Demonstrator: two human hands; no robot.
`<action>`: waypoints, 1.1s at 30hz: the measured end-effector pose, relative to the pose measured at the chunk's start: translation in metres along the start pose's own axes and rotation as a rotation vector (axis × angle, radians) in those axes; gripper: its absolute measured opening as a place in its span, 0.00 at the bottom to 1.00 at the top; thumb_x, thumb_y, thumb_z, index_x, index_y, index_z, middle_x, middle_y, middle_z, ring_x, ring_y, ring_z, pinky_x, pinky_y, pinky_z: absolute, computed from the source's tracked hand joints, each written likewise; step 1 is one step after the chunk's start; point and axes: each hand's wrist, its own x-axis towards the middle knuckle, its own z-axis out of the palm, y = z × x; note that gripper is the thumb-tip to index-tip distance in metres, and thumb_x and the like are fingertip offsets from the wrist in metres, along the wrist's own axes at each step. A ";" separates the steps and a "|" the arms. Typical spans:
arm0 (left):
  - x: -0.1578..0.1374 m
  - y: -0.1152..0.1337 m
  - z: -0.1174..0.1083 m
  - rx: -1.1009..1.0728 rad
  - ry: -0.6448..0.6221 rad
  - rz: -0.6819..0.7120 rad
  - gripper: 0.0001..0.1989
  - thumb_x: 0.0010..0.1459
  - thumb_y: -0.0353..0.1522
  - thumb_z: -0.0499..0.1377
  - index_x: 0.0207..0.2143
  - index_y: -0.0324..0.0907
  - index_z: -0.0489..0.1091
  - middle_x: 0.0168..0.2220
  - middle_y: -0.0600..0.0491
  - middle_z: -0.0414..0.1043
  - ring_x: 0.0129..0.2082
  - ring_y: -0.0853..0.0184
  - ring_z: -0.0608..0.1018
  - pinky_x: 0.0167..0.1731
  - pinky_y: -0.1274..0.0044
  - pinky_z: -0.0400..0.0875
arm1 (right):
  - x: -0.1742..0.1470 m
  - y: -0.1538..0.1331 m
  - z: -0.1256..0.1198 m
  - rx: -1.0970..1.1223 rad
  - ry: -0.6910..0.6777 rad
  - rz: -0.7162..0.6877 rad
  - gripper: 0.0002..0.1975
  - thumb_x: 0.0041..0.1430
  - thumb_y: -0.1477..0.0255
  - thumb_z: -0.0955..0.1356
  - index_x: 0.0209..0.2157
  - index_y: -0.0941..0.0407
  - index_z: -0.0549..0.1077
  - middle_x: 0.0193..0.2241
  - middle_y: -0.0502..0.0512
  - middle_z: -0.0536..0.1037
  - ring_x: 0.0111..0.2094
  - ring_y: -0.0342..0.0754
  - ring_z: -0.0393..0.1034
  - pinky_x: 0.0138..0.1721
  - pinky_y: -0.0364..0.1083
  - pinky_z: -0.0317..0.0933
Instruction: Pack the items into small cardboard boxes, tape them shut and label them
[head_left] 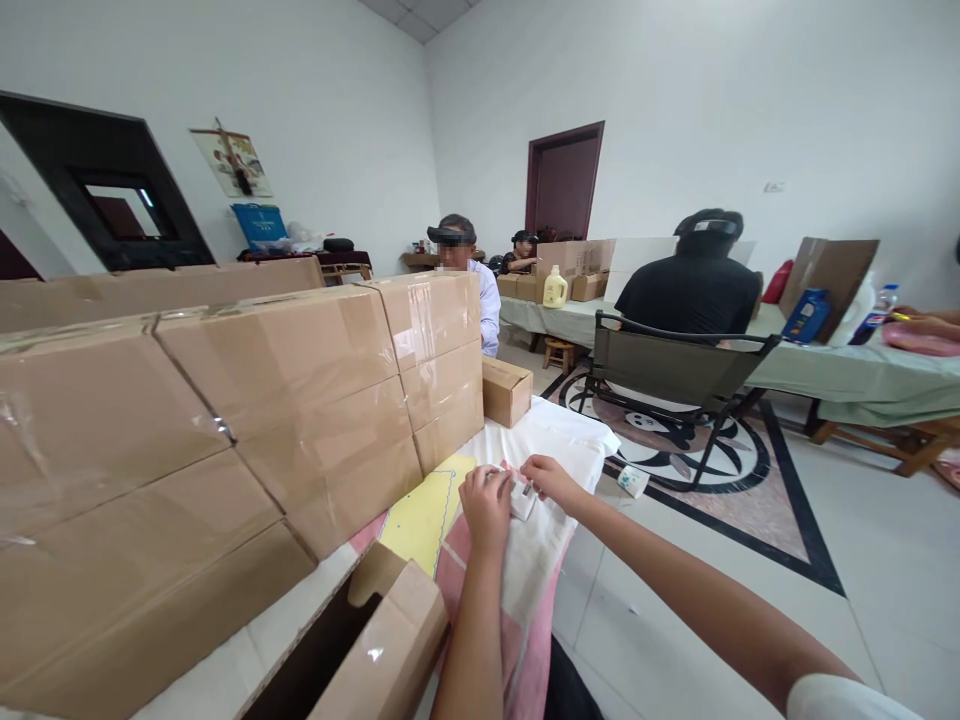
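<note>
A small white box [521,500] with some pink at its far end lies on the cloth-covered table between my hands. My left hand [486,498] is closed, its bent fingers at the box's left side. From the right, my right hand [551,479] pinches at the box's upper right edge, with fingertips pressed together. The fingers partly cover the box, so its details are too small to make out. Below them spreads the pink, white and yellow cloth [420,520].
Taped cardboard boxes [300,380] form a wall on the left. An opened carton [397,640] stands near me, and a smaller carton [510,390] at the table's far end. A white paper roll [634,481] lies on the floor. Beyond, a person sits in a folding chair [675,365].
</note>
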 end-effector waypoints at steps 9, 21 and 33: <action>-0.001 -0.001 -0.001 -0.009 0.058 -0.025 0.10 0.65 0.34 0.58 0.40 0.52 0.81 0.44 0.50 0.80 0.49 0.57 0.76 0.51 0.66 0.66 | -0.029 0.031 0.022 -0.204 0.011 -0.382 0.23 0.55 0.63 0.72 0.52 0.52 0.69 0.50 0.59 0.71 0.53 0.57 0.67 0.57 0.54 0.63; 0.000 0.000 0.002 0.011 0.187 0.094 0.09 0.65 0.31 0.59 0.38 0.49 0.80 0.37 0.51 0.79 0.41 0.61 0.78 0.45 0.67 0.64 | -0.027 0.025 0.043 -0.373 0.185 -0.290 0.24 0.55 0.74 0.69 0.55 0.57 0.71 0.48 0.63 0.78 0.49 0.57 0.73 0.52 0.52 0.65; -0.003 -0.003 -0.001 0.070 0.225 0.239 0.08 0.64 0.28 0.60 0.33 0.47 0.78 0.31 0.56 0.76 0.34 0.66 0.76 0.42 0.70 0.62 | -0.017 0.030 0.074 -0.351 0.291 -0.411 0.12 0.66 0.75 0.61 0.47 0.56 0.72 0.47 0.63 0.77 0.51 0.57 0.70 0.55 0.55 0.64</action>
